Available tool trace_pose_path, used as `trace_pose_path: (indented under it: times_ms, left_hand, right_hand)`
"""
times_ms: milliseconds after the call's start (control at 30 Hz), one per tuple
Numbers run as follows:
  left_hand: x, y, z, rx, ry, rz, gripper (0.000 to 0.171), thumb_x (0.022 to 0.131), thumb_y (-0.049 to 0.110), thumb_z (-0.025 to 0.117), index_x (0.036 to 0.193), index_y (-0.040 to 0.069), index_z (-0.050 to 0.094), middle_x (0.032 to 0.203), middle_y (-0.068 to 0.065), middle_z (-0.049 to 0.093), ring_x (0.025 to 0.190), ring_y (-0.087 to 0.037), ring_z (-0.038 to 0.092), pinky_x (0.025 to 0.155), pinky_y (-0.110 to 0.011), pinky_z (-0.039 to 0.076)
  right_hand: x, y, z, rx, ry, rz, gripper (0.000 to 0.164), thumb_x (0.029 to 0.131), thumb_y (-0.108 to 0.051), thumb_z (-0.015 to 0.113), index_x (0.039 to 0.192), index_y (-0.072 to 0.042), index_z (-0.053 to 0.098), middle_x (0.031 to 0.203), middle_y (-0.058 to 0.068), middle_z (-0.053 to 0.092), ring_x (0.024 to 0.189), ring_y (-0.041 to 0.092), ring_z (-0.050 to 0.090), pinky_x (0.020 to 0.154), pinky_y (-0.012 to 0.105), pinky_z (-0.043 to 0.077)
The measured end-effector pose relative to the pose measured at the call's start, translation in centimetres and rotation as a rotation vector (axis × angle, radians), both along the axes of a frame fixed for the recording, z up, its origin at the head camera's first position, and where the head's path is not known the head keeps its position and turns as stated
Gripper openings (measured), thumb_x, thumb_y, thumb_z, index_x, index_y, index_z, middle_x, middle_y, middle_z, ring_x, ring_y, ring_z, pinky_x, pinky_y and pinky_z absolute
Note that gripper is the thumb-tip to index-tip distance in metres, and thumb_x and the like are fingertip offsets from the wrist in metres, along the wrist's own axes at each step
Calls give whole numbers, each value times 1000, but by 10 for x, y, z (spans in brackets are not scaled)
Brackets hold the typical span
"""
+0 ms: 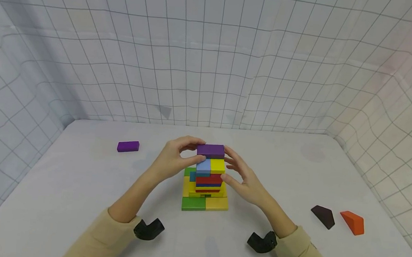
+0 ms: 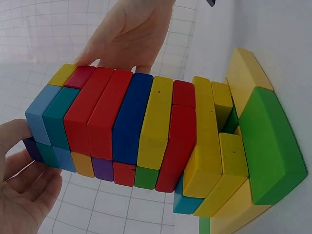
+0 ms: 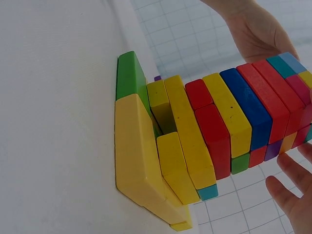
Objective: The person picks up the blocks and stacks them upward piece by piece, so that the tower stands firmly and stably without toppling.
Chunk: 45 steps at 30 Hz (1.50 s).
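Note:
A tower of coloured blocks stands upright on a green and yellow base, mid-table. A purple block lies along the back of its top, behind a light blue block and a yellow one. My left hand pinches the purple block's left end, thumb in front and fingers behind. With loosely bent fingers, my right hand lies along the tower's right side, fingertips at the purple block's right end and thumb lower down. Both wrist views show the stacked layers, including a blue block.
Another purple block lies at the back left of the white table. At the right are a dark brown angular block and an orange one. A gridded white sheet rises behind and at both sides.

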<state>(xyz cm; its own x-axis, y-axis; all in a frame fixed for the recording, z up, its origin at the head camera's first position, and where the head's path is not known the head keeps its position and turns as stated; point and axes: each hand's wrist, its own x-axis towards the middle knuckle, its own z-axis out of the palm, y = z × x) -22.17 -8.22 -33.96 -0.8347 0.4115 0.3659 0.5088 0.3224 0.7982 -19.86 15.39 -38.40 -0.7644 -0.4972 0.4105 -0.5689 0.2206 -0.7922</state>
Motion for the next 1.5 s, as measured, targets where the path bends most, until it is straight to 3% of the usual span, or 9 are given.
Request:
trace_pose_path:
  times_ms: [200,333,500,600,733,900,1100,1367,1500]
  left_hand:
    - [0,-1,-2,12,5,-16,44,81,16,70,121,6,56,115,-7,60,105,-19,54,94,-37,44]
    - [-9,-16,-3,55,21,-16,51,83,16,68,129,7,49,124,-9,54,112,-20,50,99,-40,39]
    - [-34,-60,-22,51,117,166,44,85,12,65,125,3,51,126,-12,53,115,-26,46,101,-45,33]
    - [-49,-93,-41,-33,143,292,46,83,11,67,125,-1,50,124,-17,52,116,-32,44,101,-49,31]
    - [-59,-131,-62,-203,85,387,51,84,12,65,128,-3,45,126,-24,47,119,-40,39,100,-55,27]
    - [-58,-165,-78,-345,-24,385,57,85,15,64,132,-5,39,133,-30,37,124,-48,30,101,-58,23]
    - [-57,-186,-96,-383,4,393,51,84,10,64,125,-12,42,126,-35,41,119,-50,34,99,-58,26]
    - [-54,-188,-105,-285,72,444,38,84,4,64,116,-12,51,112,-32,50,107,-46,45,92,-56,33]
    - [-53,-182,-102,-212,77,464,36,85,8,64,115,-9,54,110,-28,52,102,-41,48,89,-53,37]
  right_hand:
    - [6,-3,8,5,-3,-11,69,86,5,55,145,-6,20,148,12,24,127,31,38,98,52,36]
    - [15,-8,22,12,2,-19,65,85,6,54,142,3,21,146,20,25,124,36,39,97,53,36]
    - [19,-10,29,26,13,-32,64,85,6,55,141,5,23,145,21,27,124,36,40,97,51,38]
    - [18,-9,28,23,18,-28,65,85,6,55,141,4,22,145,21,27,124,35,40,96,51,38]
    - [17,-8,27,21,20,-20,66,85,6,55,141,4,22,145,20,26,124,35,40,97,51,38]
    - [17,-7,28,26,10,-15,65,86,5,55,141,4,21,146,20,26,125,34,39,98,50,37]
    - [17,-8,29,30,10,-21,65,85,7,55,141,4,22,145,21,27,124,36,40,97,50,38]
    - [19,-8,30,21,0,-20,65,85,8,54,141,4,22,145,20,27,124,36,40,98,51,36]
    - [19,-8,30,24,1,-18,66,85,8,54,142,4,21,145,20,27,124,35,40,98,49,37]
